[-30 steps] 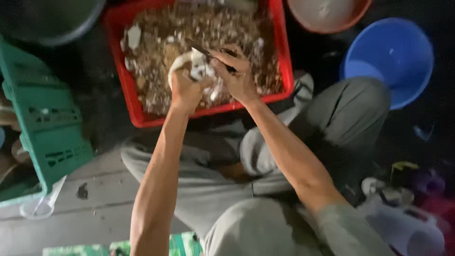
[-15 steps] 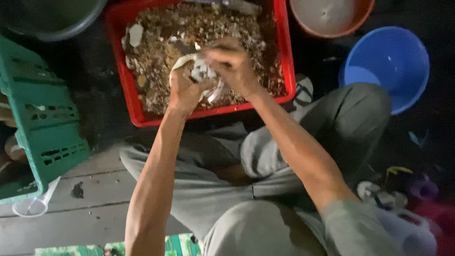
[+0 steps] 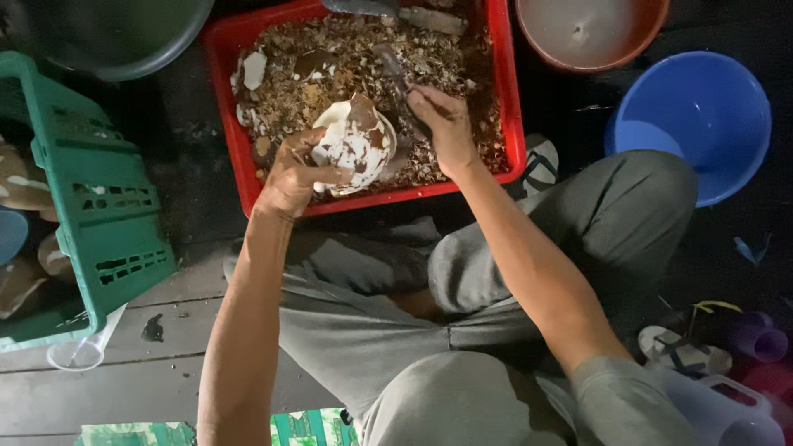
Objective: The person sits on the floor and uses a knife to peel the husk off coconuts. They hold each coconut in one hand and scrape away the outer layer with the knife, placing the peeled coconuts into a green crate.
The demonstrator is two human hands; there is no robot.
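The left hand (image 3: 291, 175) is wrapped around the rim of a pale, brown-flecked piece of coconut (image 3: 355, 144), fingers curled tight on its near-left edge, tipping it up over the red plastic crate (image 3: 221, 49). The right hand (image 3: 446, 124) is closed round a dark, slim scraping tool (image 3: 395, 76), its tip reaching toward the far side of the crate, just beside the coconut piece. Both hands work over the near half of the crate, close together but not touching.

Under them the crate is full of brown and white shell scraps (image 3: 330, 70), with a few larger white chips near its far-left corner. The person sits on the floor with knees in grey trousers (image 3: 636, 206) drawn up against the crate's near edge.

Out from there: a round blue plastic basin (image 3: 702, 116) lies to the right of the crate, an orange-brown bowl (image 3: 640, 49) beyond the crate's far-right corner, and a dark grey round tub (image 3: 116, 41) beyond its far-left corner. To the left stands a green slotted plastic basket (image 3: 99, 215). A clear plastic cup (image 3: 78, 353) lies on the wooden plank floor (image 3: 149, 388) near the basket's near corner. A sandal (image 3: 681, 351) lies at the right, well apart from the crate.
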